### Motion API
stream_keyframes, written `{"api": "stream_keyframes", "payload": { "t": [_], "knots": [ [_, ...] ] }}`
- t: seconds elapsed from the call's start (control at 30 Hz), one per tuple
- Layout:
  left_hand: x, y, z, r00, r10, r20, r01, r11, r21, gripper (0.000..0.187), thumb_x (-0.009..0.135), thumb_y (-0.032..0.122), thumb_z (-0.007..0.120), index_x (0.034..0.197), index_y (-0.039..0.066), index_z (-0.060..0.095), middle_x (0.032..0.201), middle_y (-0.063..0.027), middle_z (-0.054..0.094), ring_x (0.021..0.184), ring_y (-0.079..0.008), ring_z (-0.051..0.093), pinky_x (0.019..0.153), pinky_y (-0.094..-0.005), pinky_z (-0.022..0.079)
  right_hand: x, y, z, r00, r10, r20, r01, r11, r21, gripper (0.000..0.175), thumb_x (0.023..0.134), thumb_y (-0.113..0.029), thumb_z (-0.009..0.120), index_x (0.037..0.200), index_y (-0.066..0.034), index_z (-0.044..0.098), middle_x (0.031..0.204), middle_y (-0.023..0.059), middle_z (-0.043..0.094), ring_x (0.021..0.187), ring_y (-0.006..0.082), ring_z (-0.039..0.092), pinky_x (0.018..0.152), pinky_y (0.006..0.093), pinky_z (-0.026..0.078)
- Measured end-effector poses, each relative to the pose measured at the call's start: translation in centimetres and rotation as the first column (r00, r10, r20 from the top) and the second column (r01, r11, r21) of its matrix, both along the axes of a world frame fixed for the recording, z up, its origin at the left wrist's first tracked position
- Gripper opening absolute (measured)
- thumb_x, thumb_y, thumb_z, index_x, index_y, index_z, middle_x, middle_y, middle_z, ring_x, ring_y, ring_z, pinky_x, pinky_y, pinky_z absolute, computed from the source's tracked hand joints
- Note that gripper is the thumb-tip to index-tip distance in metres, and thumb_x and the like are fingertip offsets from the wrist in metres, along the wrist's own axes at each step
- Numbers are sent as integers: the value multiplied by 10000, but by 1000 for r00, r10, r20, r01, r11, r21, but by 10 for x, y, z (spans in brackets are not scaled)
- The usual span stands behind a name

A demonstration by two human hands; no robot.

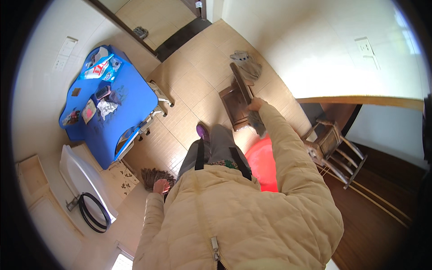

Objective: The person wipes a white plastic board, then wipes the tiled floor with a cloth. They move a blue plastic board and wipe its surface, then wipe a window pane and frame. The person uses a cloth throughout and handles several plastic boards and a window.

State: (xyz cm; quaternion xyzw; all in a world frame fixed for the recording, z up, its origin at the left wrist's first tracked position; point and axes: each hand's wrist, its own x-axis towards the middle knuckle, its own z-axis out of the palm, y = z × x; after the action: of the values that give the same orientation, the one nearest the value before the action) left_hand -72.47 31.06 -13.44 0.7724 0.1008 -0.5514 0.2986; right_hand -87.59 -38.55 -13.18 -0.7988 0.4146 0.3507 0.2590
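My right hand [256, 104] is closed on the edge of a dark wooden board [240, 79], tilted up above the floor. Beside and partly behind the board stands a brown wooden stool or box-like piece [234, 104] on the tiles. A grey cloth [257, 124] hangs just below that hand; whether the hand also grips it, I cannot tell. My left hand [162, 186] is low at my side, fingers curled, in front of a brown bristly mop or brush head [152, 177]. What it holds is unclear. A red plastic basin [263, 165] shows beneath my right arm.
A blue table [135, 98] at the left bears a packet, a brush and wipes. Below it are a white washbasin [84, 182] and a coiled black hose [91, 219]. A grey cloth [248, 64] lies near the wall; a wooden chair [329, 138] stands at the right.
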Motion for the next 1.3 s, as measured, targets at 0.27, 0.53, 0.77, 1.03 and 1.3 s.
{"api": "stream_keyframes", "payload": {
  "t": [0.27, 0.53, 0.77, 1.03, 1.3],
  "knots": [
    [8, -55, -6, 996, 59, -70, -58, 998, 13, 349, 927, 317, 600, 1110, 23, 643, 1058, -102, 702, 854, -227, 696, 723, -375, 561, 6, -34, 12, 997, 40, -73, -35, 997, 73, 738, 562, -503, 807, 1068, 28, 720, 1134, 251, 684, 1089, 353, 662, 936, 407, 522],
    [7, -134, -22, 884, 447, -137, -454, 891, -22, 346, 958, 328, 589, 1183, 66, 598, 1088, -105, 705, 844, -237, 709, 684, -384, 554, 111, -129, -11, 996, 79, -50, -62, 960, 273, 708, 581, -453, 840, 1097, 16, 721, 1018, 197, 726, 954, 285, 707, 858, 372, 552],
    [-17, -186, -20, 778, 627, -26, -628, 778, -19, 337, 955, 313, 590, 1172, 56, 602, 1033, -113, 710, 813, -221, 707, 644, -362, 555, 264, -197, 31, 869, -349, -350, 468, 355, 809, 217, 922, -299, 607, 866, -106, 689, 778, 47, 701, 676, 190, 664, 691, 341, 561],
    [-54, -226, 13, 817, 576, 17, -570, 802, 178, 423, 887, 404, 600, 1099, 47, 682, 972, -68, 729, 815, -194, 725, 669, -354, 604, 322, -213, -22, 906, -412, 99, 227, 668, 709, 239, 865, -291, 701, 890, -53, 689, 793, 43, 691, 699, 191, 670, 661, 337, 550],
    [-50, -241, 53, 773, 631, 69, -628, 743, 233, 422, 892, 390, 603, 1136, 52, 668, 1001, -66, 722, 851, -200, 725, 696, -345, 600, 369, -296, -59, 760, -599, -252, 562, 411, 718, 407, 864, -382, 682, 1081, -37, 680, 1041, 114, 694, 934, 280, 671, 812, 410, 554]
  ]
}}
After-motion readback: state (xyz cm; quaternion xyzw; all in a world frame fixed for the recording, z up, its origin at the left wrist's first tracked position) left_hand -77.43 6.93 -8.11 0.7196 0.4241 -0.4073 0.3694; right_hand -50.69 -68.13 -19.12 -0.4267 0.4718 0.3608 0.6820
